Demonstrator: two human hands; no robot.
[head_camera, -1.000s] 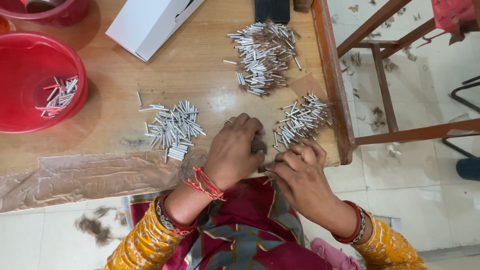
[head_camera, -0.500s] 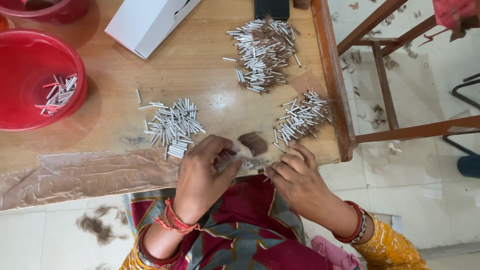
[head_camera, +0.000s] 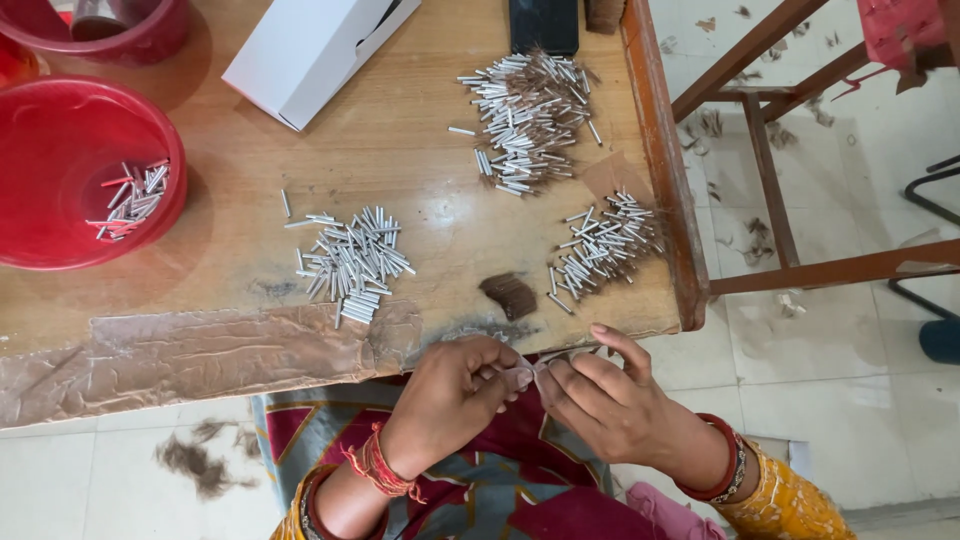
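We had both hands drawn together just off the near edge of the wooden table (head_camera: 300, 130), over our lap. Our left hand (head_camera: 455, 385) was curled, thumb and forefingers pinched shut on one end of a small pale tube (head_camera: 528, 372); our right hand (head_camera: 610, 400) met it from the other side, fingertips closed on the same piece, index finger lifted and stretched forward. The tube was tiny and half hidden by the fingers, so we could not tell exactly how it sat, but it seemed to lie roughly crosswise, left to right, between the two pinches. A thin dark strand appeared to run from it toward the right forefinger.

The small dark tuft of hair (head_camera: 510, 296) lay on the table straight ahead of the meeting fingertips, near to both hands, a shade closer to the left. Just beyond it to the right sat a pile of filled tubes (head_camera: 603, 245), nearer the right hand. The loose silver tubes (head_camera: 352, 262) lay ahead-left, nearer the left. A red bowl (head_camera: 60, 240) stood well apart, far left.
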